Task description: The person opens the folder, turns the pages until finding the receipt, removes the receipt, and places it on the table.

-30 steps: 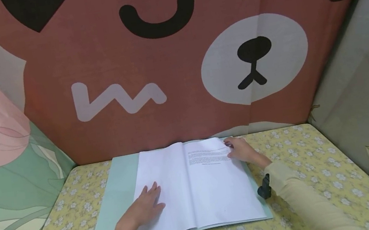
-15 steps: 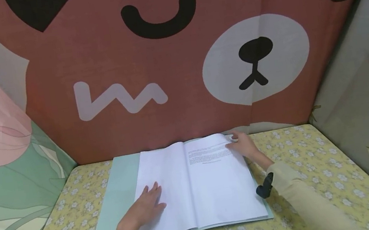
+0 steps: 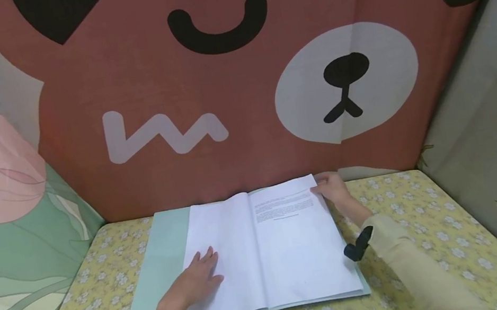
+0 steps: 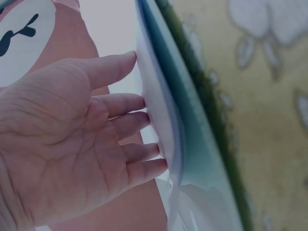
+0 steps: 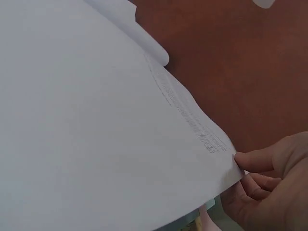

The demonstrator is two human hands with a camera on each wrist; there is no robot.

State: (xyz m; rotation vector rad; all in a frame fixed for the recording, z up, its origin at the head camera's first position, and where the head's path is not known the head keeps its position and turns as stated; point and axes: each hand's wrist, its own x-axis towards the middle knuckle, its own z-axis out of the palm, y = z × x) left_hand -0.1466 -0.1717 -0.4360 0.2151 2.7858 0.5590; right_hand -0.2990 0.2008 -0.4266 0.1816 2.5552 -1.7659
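Right hand [image 3: 334, 188] + far corner of R page [image 3: 302, 257] both shifted a bit outward, approx twd 2 o'clock, vs. earlier head frame; L hand [image 3: 195, 282] stays at approx same pos.

Clock = centred on the open sheets, head view. Pale green folder [image 3: 162, 253] lies open on the bench [image 3: 434, 202], flowered cloth, far edge near the bear-print backdrop [image 3: 249, 163] at 12; its cover sticks out from under the sheets at 9. L page [image 3: 228, 233] = no print seen. R page has a short block of text [image 3: 283, 207] at 1–2, blank below.

Hands: R pinches the R page's far outer corner at 2 o'clock, thumb on top, fingers curled under, corner lifted a bit (see R wrist). Can't tell if 1 sheet or several. L lies on L page btw 8 and 9, fingers spread + straight, fingertips touching paper per L wrist; not gripping anything.

Step in hand: prob. lifting R page for a turn, L steadying the stack; page not yet over. Next move prob. calls for keeping the light pinch, peeling just that page up and across twd 9, w/ L clearing the landing area.
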